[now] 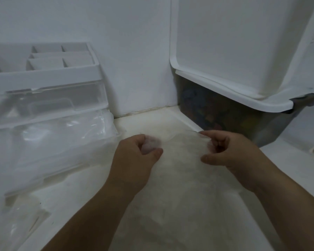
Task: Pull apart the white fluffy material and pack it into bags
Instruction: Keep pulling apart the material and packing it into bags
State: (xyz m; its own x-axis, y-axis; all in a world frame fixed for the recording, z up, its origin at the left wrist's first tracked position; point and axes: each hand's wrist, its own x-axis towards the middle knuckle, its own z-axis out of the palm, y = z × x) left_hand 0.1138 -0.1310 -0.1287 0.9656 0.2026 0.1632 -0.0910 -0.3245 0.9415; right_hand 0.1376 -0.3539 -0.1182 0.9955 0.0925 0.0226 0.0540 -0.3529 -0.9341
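Note:
A thin, stretched web of white fluffy material [181, 151] spans between my two hands above the pale table. My left hand [134, 156] is closed around a small tuft of it at the web's left end. My right hand [230, 151] pinches the right end, fingers curled. The fibres hang down and blur towards me, over the table. Clear plastic bags [62, 147] lie in a heap to the left of my left hand, with another clear bag [13, 221] at the lower left.
A white organiser with compartments and a clear drawer [49, 84] stands at the back left, behind the bags. A dark translucent bin with a white lid [234, 98] sits at the back right, holding coloured items. White walls [134, 51] close off the corner.

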